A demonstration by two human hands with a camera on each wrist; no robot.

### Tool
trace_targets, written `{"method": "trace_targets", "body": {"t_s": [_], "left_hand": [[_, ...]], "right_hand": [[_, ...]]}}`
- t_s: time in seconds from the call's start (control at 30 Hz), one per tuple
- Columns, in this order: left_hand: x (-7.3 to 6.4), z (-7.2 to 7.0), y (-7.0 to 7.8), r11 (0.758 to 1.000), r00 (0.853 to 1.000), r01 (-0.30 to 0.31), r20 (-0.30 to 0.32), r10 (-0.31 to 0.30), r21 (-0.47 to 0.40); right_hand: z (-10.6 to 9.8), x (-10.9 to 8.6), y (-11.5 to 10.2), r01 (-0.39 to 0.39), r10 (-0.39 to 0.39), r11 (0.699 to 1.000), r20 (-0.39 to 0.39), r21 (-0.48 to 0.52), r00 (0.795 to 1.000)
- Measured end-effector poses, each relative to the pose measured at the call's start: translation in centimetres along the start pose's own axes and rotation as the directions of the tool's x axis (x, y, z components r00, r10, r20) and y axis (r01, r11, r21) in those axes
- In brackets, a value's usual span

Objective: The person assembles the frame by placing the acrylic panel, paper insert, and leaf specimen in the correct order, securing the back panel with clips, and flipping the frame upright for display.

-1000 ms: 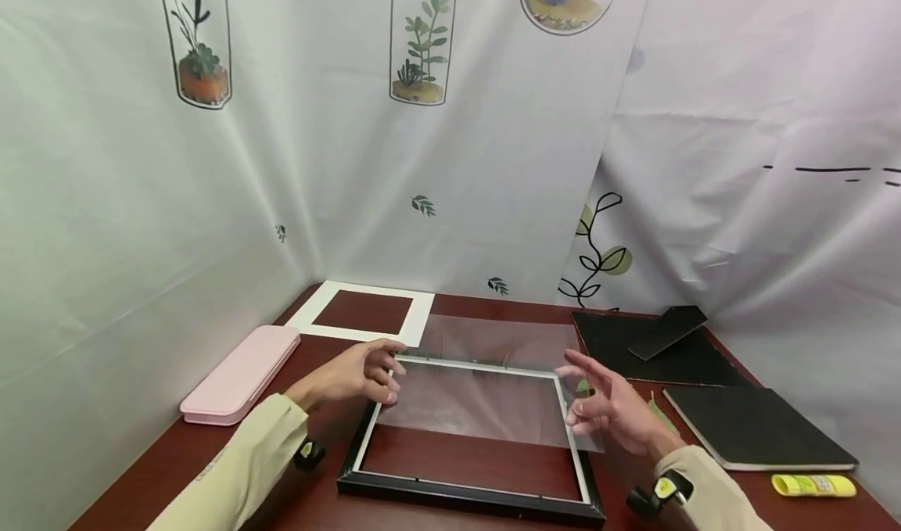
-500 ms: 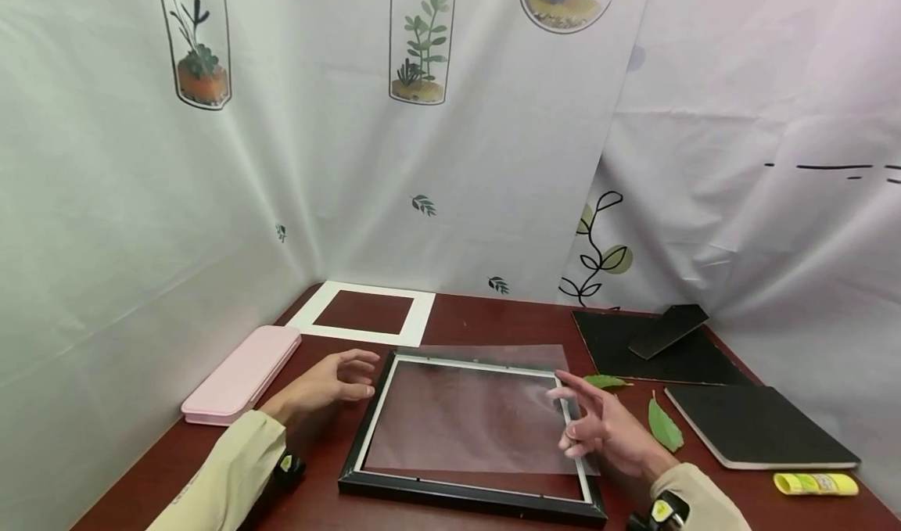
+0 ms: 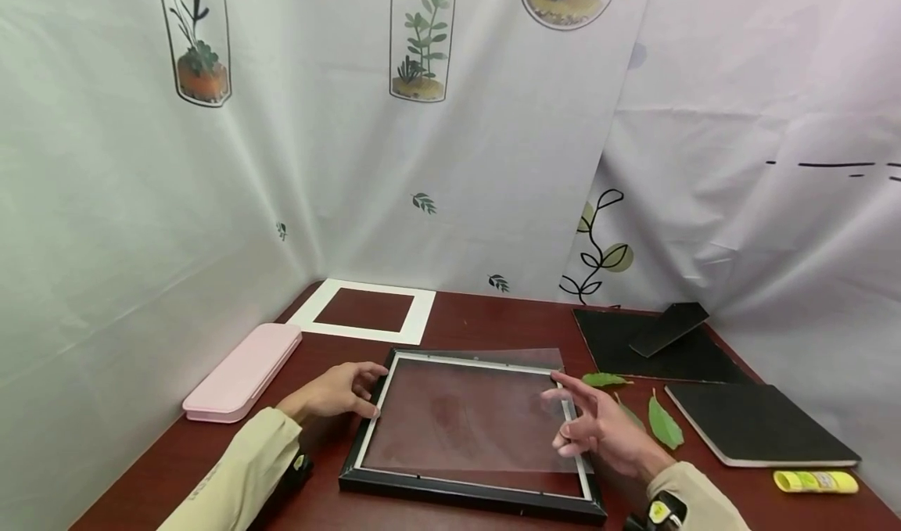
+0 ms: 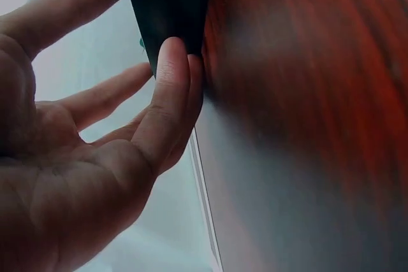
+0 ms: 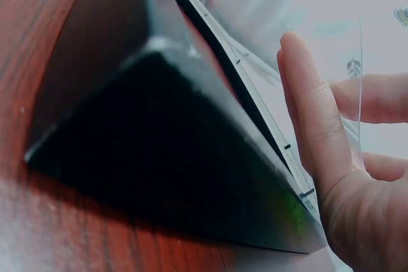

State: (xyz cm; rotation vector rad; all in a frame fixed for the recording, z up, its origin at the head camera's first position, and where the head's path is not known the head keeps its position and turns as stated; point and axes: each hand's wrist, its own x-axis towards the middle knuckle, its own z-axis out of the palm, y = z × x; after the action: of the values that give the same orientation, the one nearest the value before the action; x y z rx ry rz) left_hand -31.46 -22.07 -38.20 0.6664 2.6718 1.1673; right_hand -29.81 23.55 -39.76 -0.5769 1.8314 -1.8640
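Observation:
A black picture frame point(image 3: 472, 500) with a pale inner edge lies on the table in front of me. Over it is a clear sheet point(image 3: 464, 421), slightly askew, its far edge reaching past the frame's far side. My left hand point(image 3: 341, 390) grips the frame's left side: in the left wrist view its fingertips point(image 4: 171, 62) lie against the black outer face. At the sheet's right edge, my right hand point(image 3: 601, 429) holds the sheet between its fingers. The right wrist view shows the sheet's edge passing between those fingers point(image 5: 312, 106).
A white mat point(image 3: 418, 320) and a pink case point(image 3: 242, 371) lie at the left. On the right are green leaves point(image 3: 663, 423), a black backing board point(image 3: 605, 343) with its stand, a black notebook point(image 3: 760, 425) and a yellow glue stick point(image 3: 815, 482). Curtains stand behind.
The clear sheet has come down and nearer over the frame. My left hand has left the sheet, moved left, then come back to the frame's left side. The right hand keeps the sheet's edge.

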Motion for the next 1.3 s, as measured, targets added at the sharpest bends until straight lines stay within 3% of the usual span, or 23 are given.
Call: {"method": "trace_targets", "body": {"t_s": [0.23,0.57,0.8,0.97,1.3], "left_hand": [[0.2,0.2,0.3,0.999,1.0,0.006,-0.016,-0.005,0.046],[0.3,0.3,0.6,0.987,0.997,0.068,-0.041,-0.062,0.146],[0.2,0.3,0.9,0.983,0.995,0.099,-0.034,-0.095,0.153],[0.3,0.2,0.9,0.986,0.996,0.093,-0.019,-0.091,0.139],[0.0,-0.3,0.5,0.991,0.998,0.049,0.04,-0.055,0.123]], "right_hand": [[0.5,-0.3,-0.2,0.006,-0.006,1.0,0.005,0.005,1.0],[0.9,-0.8,0.0,-0.017,0.018,1.0,-0.012,0.021,1.0],[1.0,-1.1,-0.2,-0.027,0.026,0.997,0.009,0.067,1.0],[0.8,-1.2,-0.1,0.013,-0.017,0.995,0.043,0.097,0.999],[0.8,-1.2,0.2,0.006,-0.024,0.98,0.088,0.199,0.996]]}}
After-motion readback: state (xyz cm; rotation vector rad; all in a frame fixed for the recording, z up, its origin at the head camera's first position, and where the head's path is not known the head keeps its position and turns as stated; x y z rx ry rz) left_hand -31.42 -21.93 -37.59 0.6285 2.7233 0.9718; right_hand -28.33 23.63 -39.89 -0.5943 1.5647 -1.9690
